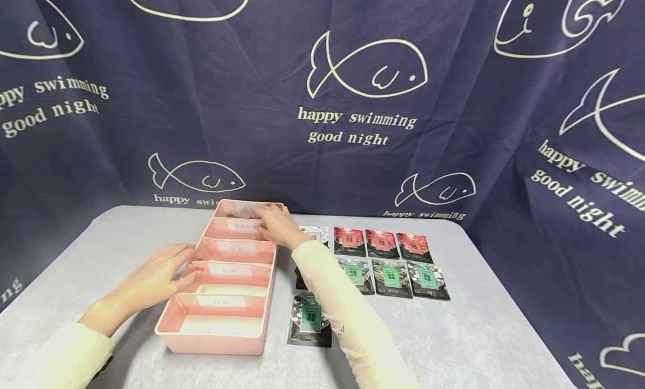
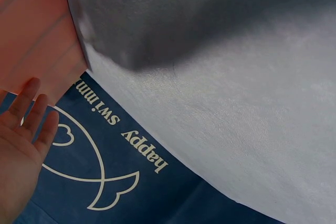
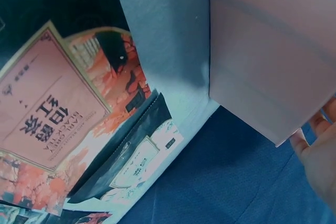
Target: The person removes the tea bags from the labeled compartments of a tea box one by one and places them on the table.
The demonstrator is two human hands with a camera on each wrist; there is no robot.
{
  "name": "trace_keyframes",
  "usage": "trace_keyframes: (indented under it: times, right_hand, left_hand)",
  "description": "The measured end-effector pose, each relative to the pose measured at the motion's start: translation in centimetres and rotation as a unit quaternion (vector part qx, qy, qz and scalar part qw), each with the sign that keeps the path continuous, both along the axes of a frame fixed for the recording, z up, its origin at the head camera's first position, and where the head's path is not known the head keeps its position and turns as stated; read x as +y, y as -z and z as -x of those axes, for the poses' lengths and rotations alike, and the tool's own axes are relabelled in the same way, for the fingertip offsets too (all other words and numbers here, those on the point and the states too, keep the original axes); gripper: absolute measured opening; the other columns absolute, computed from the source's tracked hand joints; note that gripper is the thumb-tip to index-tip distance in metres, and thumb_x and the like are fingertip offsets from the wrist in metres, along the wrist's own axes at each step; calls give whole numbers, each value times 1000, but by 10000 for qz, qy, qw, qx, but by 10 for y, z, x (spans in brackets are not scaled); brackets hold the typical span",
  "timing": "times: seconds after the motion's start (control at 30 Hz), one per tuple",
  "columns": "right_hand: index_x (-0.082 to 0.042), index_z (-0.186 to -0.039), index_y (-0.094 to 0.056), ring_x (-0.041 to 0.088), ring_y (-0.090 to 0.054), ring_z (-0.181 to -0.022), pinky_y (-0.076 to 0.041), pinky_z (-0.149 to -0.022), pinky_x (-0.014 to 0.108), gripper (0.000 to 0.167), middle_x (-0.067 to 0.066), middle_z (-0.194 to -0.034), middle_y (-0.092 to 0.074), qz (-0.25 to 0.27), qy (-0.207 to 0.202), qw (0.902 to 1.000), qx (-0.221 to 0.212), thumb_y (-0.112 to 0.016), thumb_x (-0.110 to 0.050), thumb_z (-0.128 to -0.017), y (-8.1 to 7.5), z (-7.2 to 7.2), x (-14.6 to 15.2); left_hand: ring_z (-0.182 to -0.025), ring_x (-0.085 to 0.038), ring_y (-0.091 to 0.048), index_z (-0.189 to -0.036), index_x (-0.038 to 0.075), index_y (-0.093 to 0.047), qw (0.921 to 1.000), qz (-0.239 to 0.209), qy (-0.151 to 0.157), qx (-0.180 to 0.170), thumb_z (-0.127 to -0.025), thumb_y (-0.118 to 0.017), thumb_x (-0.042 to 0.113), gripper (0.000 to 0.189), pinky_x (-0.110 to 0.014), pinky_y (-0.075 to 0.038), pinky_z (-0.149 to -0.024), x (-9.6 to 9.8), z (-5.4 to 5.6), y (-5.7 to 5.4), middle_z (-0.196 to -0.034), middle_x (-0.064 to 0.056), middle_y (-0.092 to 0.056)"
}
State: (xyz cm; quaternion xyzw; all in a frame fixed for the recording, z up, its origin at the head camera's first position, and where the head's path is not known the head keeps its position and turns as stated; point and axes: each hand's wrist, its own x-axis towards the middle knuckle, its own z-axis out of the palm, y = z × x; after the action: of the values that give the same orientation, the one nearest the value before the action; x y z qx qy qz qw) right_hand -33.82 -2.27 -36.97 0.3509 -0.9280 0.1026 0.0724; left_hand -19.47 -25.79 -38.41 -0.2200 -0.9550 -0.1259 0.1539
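Note:
A long pink box (image 1: 213,344) with several labelled compartments stands left of the table's middle. My left hand (image 1: 153,274) lies along its left side, fingers extended, thumb over the rim; the left wrist view shows these fingers (image 2: 35,109) loosely straight beside the box wall. Over the right rim, my right hand (image 1: 279,225) reaches into the far compartments. Its fingertips are hidden there, so whether they hold anything is unclear. Close to the right forearm lie a white-topped packet (image 1: 314,233) and a green-labelled packet (image 1: 309,320); another dark packet is mostly covered by the sleeve.
Right of the box, red tea packets (image 1: 350,242) lie in a back row, with green-labelled packets (image 1: 391,277) in a row before them. A dark blue fish-print cloth (image 1: 368,170) hangs behind the grey table (image 1: 484,344).

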Motion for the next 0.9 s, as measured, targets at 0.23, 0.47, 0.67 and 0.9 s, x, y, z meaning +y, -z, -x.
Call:
trace_keyframes:
  times: [0.23,0.47,0.67,0.9]
  right_hand:
    - [-19,-110,-59,15,-50,-117,-38,-93,33,24,-6,-116,-62,391,37,9992,-97,-55,-15,-87,2,-1,0]
    - [-19,-107,-62,13,-53,-114,-40,-89,31,22,-6,-112,-64,759,88,9971,36,-57,-13,-85,4,0,0]
    - [-19,-99,-64,11,-57,-104,-41,-79,28,17,-7,-105,-66,1042,177,9940,272,-58,-12,-85,7,0,-1]
    - [-20,-91,-65,15,-59,-94,-41,-77,30,14,-6,-102,-68,1322,381,9888,578,-57,-11,-85,10,-1,-3]
  left_hand:
    - [-110,-41,-50,-114,-6,-55,10000,19,12,39,-81,-64,27,48,-52,-39,-93,-1,0,1,-116,-24,-55]
    - [-109,-40,-51,-113,-5,-56,9999,10,51,110,-81,-64,27,46,-52,-40,-92,-1,1,2,-115,-23,-56]
    - [-108,-39,-52,-111,-4,-57,9998,-9,86,194,-80,-65,26,44,-51,-40,-92,-1,1,2,-114,-22,-57]
    - [-109,-40,-51,-113,-5,-56,9999,-26,56,125,-80,-64,27,46,-52,-40,-92,-1,1,2,-115,-23,-56]
